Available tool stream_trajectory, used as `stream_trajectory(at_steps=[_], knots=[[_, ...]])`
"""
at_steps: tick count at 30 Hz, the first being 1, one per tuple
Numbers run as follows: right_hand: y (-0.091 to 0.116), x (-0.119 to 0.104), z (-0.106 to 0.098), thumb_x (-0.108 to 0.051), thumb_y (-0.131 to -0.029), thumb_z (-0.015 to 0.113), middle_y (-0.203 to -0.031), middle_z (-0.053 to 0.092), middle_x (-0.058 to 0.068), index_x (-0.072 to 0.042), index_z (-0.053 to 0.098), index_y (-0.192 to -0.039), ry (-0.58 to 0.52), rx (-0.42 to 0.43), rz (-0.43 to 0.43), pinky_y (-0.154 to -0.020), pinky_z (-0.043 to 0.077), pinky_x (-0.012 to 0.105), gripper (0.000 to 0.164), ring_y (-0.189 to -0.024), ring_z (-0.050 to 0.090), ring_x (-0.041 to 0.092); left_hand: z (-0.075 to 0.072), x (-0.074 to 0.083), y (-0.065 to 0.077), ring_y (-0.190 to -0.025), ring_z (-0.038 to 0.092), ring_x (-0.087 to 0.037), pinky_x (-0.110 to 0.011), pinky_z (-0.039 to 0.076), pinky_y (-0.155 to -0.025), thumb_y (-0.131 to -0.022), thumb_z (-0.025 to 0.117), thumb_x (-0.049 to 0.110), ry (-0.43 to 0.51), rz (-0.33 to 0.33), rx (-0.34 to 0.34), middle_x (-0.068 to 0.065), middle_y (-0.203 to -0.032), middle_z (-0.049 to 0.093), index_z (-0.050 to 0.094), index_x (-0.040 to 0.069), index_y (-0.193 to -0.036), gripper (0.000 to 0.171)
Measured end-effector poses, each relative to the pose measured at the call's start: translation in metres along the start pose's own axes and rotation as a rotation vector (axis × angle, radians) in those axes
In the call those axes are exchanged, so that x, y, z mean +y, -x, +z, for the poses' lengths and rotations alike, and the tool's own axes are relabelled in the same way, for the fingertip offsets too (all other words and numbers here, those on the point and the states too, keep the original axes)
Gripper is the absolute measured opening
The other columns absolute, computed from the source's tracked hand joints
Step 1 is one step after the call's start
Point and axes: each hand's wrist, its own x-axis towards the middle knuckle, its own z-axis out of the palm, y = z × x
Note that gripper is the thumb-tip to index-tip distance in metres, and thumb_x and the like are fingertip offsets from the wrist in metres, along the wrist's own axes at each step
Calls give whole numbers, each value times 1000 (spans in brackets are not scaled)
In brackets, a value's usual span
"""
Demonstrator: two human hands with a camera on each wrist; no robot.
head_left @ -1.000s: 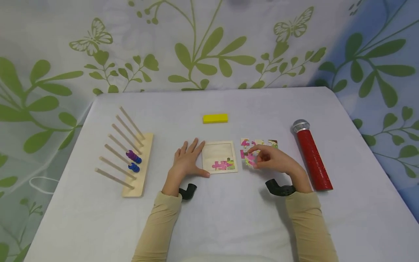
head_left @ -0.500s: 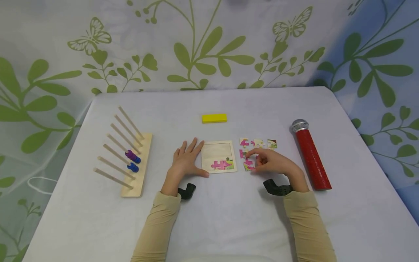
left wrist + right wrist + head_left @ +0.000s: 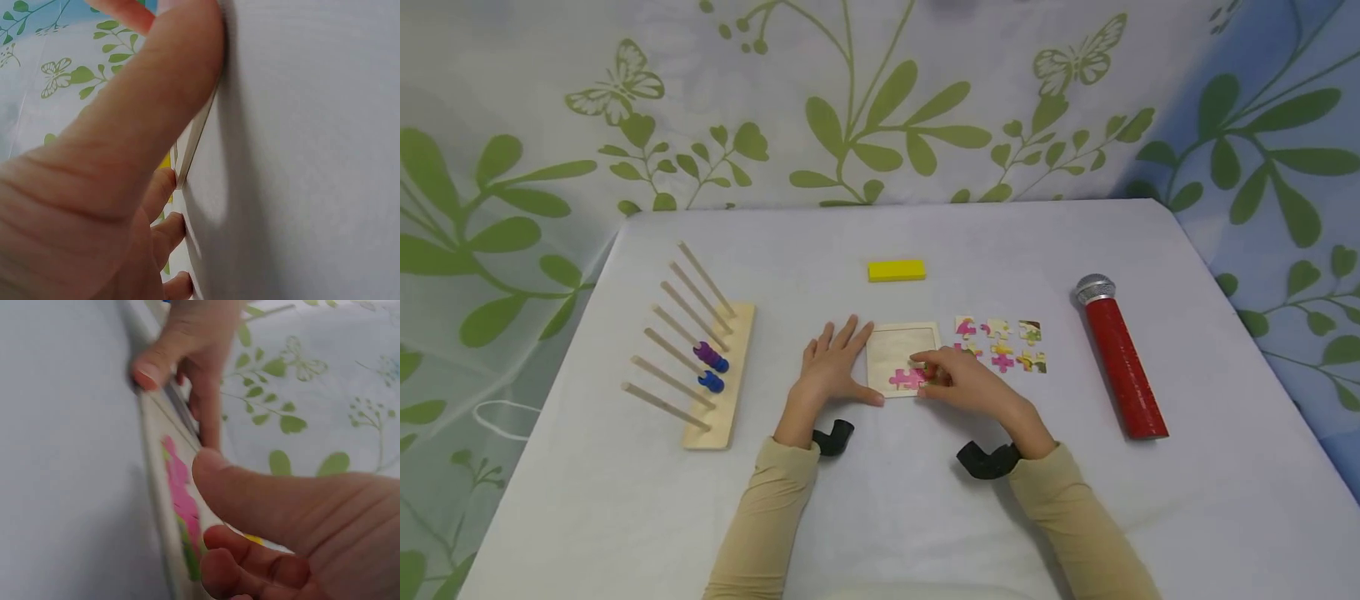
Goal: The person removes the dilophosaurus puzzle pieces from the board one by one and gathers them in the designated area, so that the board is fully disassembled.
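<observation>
A square wooden puzzle tray (image 3: 891,342) lies mid-table, with joined pink and green jigsaw pieces (image 3: 906,379) along its lower part. My left hand (image 3: 831,367) is spread flat at the tray's left side. Its thumb touches the lower left corner and a fingertip touches the upper left one. My right hand (image 3: 962,379) is over the tray's right part, pinching a jigsaw piece mostly hidden by the fingers. In the right wrist view, the right thumb (image 3: 237,494) is close over the tray and the pink pieces show below it.
Several loose jigsaw pieces (image 3: 1002,360) lie right of the tray. A yellow block (image 3: 897,271) sits behind it. At the left stands a wooden peg rack (image 3: 730,392) with blue and purple pieces; a red microphone (image 3: 1120,367) lies at the right.
My right hand has moved left from the loose pieces to the tray, carrying the nearest loose piece from that group. The left hand has stayed at the tray's edge.
</observation>
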Motion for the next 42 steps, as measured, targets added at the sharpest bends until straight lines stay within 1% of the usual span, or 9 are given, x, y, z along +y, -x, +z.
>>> stream_trajectory(at_steps=[4,11,15,22,26,29,34,38,42], knots=[[-2,-3,9,-17,-80,70,-83,50,2,-3,59,-114,86,40,15,-62,40,26,39,-70,44,13,1,2,-1,-135,-2,-35,-53,5,-105,-59,78,53,-4,4,-2,-4,-151,3,15,22,-146,112],[-3,-8,14,-14,-79,71,-89,53,2,-10,58,-108,88,81,58,-66,44,27,32,-74,48,15,2,0,-1,-135,-1,-35,-53,6,-105,-59,78,53,-4,4,7,-4,-151,4,15,22,-146,112],[-3,-11,15,-11,-79,70,-88,54,2,-11,55,-105,92,107,58,-66,44,27,30,-73,48,15,3,-1,-2,-135,-1,-35,-54,6,-105,-59,78,54,-2,5,8,-4,-151,4,15,22,-146,112],[-4,-10,15,-4,-81,66,-85,56,0,-6,58,-101,44,132,85,-68,46,27,22,-74,49,15,3,-1,-1,-135,-2,-35,-54,5,-105,-59,78,54,-1,2,-5,-4,-151,3,14,23,-146,112],[-4,-4,12,-6,-85,62,-82,56,-1,-6,59,-102,-5,119,100,-65,45,27,18,-72,50,14,2,-1,-1,-135,-2,-35,-54,4,-104,-59,78,53,5,1,-9,-3,-151,2,14,23,-146,113],[-2,3,4,-8,-87,59,-83,56,1,-4,60,-105,-65,111,96,-64,45,27,18,-71,51,14,2,-2,-2,-135,-4,-34,-53,4,-105,-59,77,54,3,1,-13,-2,-151,1,13,24,-146,113],[14,19,-21,-7,-88,58,-86,56,5,-3,60,-108,-138,133,91,-61,44,29,21,-72,51,18,1,-1,-2,-135,-4,-34,-53,3,-105,-59,78,53,13,7,-14,-3,-151,1,13,23,-147,113],[38,38,-40,-11,-87,60,-87,54,6,-8,60,-110,-121,156,131,-63,44,29,22,-76,50,20,1,0,-2,-135,-5,-34,-53,3,-105,-59,78,52,17,-1,-18,-3,-151,1,13,22,-146,113],[65,54,-53,-13,-88,60,-91,54,7,-10,60,-111,-79,178,191,-67,46,29,23,-81,49,22,2,0,-2,-135,-4,-35,-54,4,-104,-59,78,53,8,0,-19,-4,-151,1,14,22,-147,113]])
